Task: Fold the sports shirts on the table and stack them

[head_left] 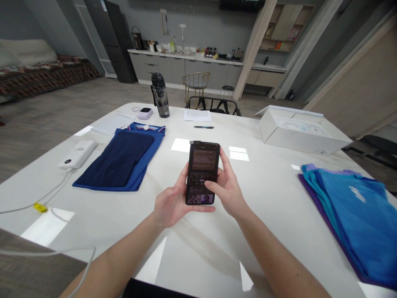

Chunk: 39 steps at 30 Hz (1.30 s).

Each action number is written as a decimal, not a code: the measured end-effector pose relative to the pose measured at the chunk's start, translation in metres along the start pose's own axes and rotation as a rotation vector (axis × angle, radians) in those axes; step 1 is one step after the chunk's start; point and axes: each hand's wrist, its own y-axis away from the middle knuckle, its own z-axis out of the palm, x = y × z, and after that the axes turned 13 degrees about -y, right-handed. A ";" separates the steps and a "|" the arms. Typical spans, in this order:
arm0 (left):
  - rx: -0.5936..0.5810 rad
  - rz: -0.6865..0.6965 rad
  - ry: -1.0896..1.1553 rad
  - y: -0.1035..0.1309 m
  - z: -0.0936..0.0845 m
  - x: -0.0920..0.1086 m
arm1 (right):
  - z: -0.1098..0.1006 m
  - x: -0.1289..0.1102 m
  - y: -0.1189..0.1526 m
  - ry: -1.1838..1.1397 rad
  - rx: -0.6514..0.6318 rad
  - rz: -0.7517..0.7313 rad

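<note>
A black smartphone (pixel 202 174) is held upright above the white table (pixel 248 231), its screen lit with text and a media player. My left hand (pixel 170 205) cradles it from the left and below, one finger stretched under its bottom edge. On the other side my right hand (pixel 231 188) grips the phone's right edge, with the thumb over the lower part of the screen. Some fingers of both hands are hidden behind the phone. A folded dark navy and blue garment (pixel 119 159) lies to the left of my hands.
A white power bank (pixel 77 155) with a cable lies at the left. Farther back are a small lilac device (pixel 144 113), a black water bottle (pixel 160 97), a printed sheet (pixel 197 115) and a pen (pixel 204 127). Rightward are an open white box (pixel 300 134) and folded blue and purple garments (pixel 356 219).
</note>
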 end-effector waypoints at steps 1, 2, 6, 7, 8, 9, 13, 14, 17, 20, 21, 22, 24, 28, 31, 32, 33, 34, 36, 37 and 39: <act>0.000 0.000 0.002 0.000 0.000 0.000 | 0.000 0.000 0.000 -0.001 0.002 -0.001; 0.000 0.002 0.003 0.000 0.000 0.000 | 0.000 0.000 0.000 -0.003 0.002 -0.001; -0.005 0.006 0.001 0.000 0.000 0.000 | 0.000 0.001 0.000 -0.013 -0.007 -0.002; -0.005 0.003 0.001 0.000 0.000 0.000 | 0.000 0.001 -0.001 -0.014 -0.008 -0.004; -0.005 0.001 0.001 0.000 0.000 0.001 | 0.000 0.001 -0.001 -0.014 -0.008 -0.006; -0.004 0.000 0.002 0.000 0.001 0.001 | 0.000 0.001 -0.001 -0.013 -0.008 -0.007; -0.005 0.006 0.007 0.000 0.001 0.001 | 0.000 0.001 -0.001 -0.011 -0.008 -0.008; -0.007 0.008 0.008 0.000 0.000 0.000 | 0.000 0.001 0.000 -0.010 -0.009 -0.008; -0.012 0.013 0.009 0.000 -0.001 -0.001 | 0.000 0.000 0.000 -0.009 -0.009 -0.005; -0.017 0.012 0.006 -0.001 -0.002 -0.002 | 0.000 0.000 0.000 -0.012 -0.008 -0.002; -0.016 0.011 0.005 -0.001 -0.002 -0.002 | 0.000 0.000 0.000 -0.012 -0.006 -0.003; -0.015 0.010 0.006 -0.001 -0.002 -0.001 | 0.000 0.001 0.000 -0.011 -0.004 -0.006; -0.012 0.014 0.009 0.000 -0.001 -0.001 | 0.000 0.001 0.000 -0.008 -0.004 -0.010; -0.011 0.013 0.009 0.000 -0.001 -0.001 | -0.001 0.002 0.000 -0.001 -0.007 -0.016; -0.012 0.011 0.000 0.000 0.000 0.000 | -0.001 0.002 0.000 -0.001 -0.004 -0.014; -0.010 0.011 -0.003 0.000 0.000 0.000 | -0.001 0.002 0.000 -0.005 -0.005 -0.012; -0.009 0.010 -0.004 0.000 0.000 0.000 | -0.001 0.002 0.000 -0.007 -0.007 -0.011; -0.008 0.008 -0.004 0.000 0.000 0.000 | -0.001 0.002 0.000 -0.009 -0.007 -0.011; -0.008 0.006 -0.002 0.000 0.000 0.000 | 0.000 0.002 0.000 -0.005 -0.002 -0.014; -0.008 0.007 0.000 0.000 0.000 0.000 | 0.000 0.002 0.000 -0.001 0.002 -0.017; -0.009 0.014 0.003 0.000 0.000 -0.001 | 0.000 0.003 0.000 0.006 0.013 -0.024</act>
